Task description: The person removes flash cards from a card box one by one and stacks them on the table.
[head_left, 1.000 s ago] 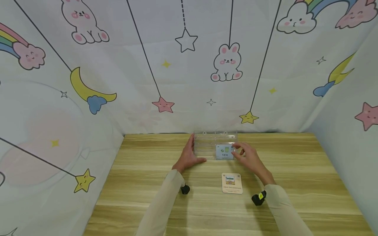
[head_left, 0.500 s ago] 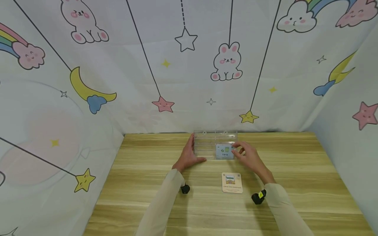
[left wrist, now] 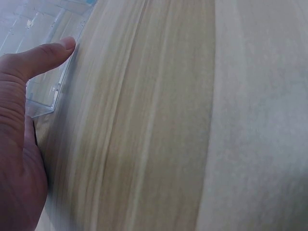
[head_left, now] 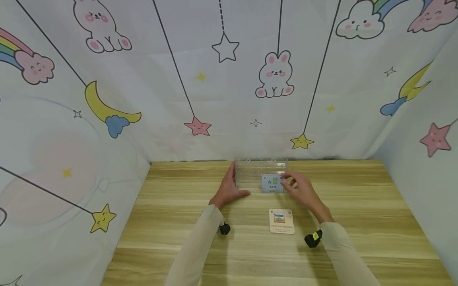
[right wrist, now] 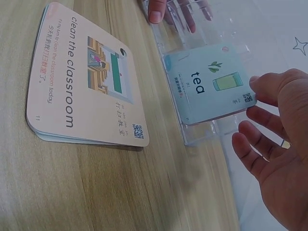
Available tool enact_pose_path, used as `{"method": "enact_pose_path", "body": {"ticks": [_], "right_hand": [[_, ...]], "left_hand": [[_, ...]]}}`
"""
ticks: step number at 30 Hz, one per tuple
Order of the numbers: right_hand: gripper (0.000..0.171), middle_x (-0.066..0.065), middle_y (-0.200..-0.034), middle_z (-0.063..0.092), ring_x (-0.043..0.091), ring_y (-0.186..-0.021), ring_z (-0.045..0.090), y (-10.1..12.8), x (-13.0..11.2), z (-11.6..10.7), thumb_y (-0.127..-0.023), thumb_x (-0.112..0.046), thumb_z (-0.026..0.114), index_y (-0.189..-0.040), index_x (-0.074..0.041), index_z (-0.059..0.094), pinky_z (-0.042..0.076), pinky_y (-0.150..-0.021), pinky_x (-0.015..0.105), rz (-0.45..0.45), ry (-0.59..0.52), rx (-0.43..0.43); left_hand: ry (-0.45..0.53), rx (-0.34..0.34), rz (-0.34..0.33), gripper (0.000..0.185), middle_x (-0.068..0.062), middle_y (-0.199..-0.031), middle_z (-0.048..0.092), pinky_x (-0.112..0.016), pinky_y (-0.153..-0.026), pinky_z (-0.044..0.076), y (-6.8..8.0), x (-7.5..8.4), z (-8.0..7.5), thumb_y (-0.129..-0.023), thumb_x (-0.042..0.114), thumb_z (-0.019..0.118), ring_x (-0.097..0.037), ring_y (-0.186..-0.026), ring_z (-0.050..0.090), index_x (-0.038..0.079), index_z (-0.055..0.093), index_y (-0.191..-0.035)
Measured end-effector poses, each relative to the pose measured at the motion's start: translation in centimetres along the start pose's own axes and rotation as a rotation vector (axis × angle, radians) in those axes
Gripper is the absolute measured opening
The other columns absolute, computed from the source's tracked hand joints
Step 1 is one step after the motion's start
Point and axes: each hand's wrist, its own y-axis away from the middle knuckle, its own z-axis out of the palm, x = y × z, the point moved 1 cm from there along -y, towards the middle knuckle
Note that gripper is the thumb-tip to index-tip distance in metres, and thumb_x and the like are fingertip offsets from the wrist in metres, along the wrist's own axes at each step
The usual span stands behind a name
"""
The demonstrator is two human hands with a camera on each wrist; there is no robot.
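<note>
A clear plastic card rack (head_left: 248, 182) with several tiers stands at the back of the table. My left hand (head_left: 227, 191) grips its left end, with the fingers along the side and the thumb (left wrist: 45, 57) across the lower front. A light blue card printed "tea" (right wrist: 207, 89) sits at the rack's lower right, its bottom edge by the front ledge. Thumb and forefinger of my right hand (right wrist: 286, 139) pinch the card's right corner, while the other fingers are loosely bent. Nearer me lies a stack of cards (right wrist: 89, 77), topped by a cream one reading "clean the classroom".
The wood-grain table (head_left: 171, 222) runs back to a white cloth wall (head_left: 232, 107) printed with rabbits and stars, right behind the rack. Cloth also closes off the left and right sides. Black wrist cameras (head_left: 313, 239) sit below both hands.
</note>
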Motion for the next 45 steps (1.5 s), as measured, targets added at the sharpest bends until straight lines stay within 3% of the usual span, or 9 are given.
{"method": "enact_pose_path", "body": {"ticks": [30, 45], "right_hand": [[0.023, 0.014, -0.118, 0.066, 0.023, -0.088, 0.060, -0.19, -0.13, 0.06, -0.103, -0.018, 0.068, -0.120, -0.003, 0.071, 0.052, -0.073, 0.038, -0.014, 0.045, 0.003], [0.026, 0.014, -0.111, 0.068, 0.023, -0.086, 0.064, 0.20, 0.69, -0.07, -0.102, -0.014, 0.069, -0.124, -0.001, 0.069, 0.056, -0.073, 0.034, -0.007, -0.028, 0.066]], "left_hand": [[0.001, 0.008, 0.017, 0.138, -0.011, -0.172, 0.015, -0.033, -0.123, 0.029, 0.01, -0.04, 0.05, -0.071, 0.023, 0.099, -0.023, -0.155, 0.024, 0.018, 0.002, -0.168], [0.006, 0.010, 0.015, 0.138, -0.011, -0.172, 0.015, -0.032, -0.123, 0.029, 0.03, -0.07, 0.06, -0.070, 0.023, 0.100, -0.023, -0.155, 0.025, 0.017, 0.002, -0.168]]}}
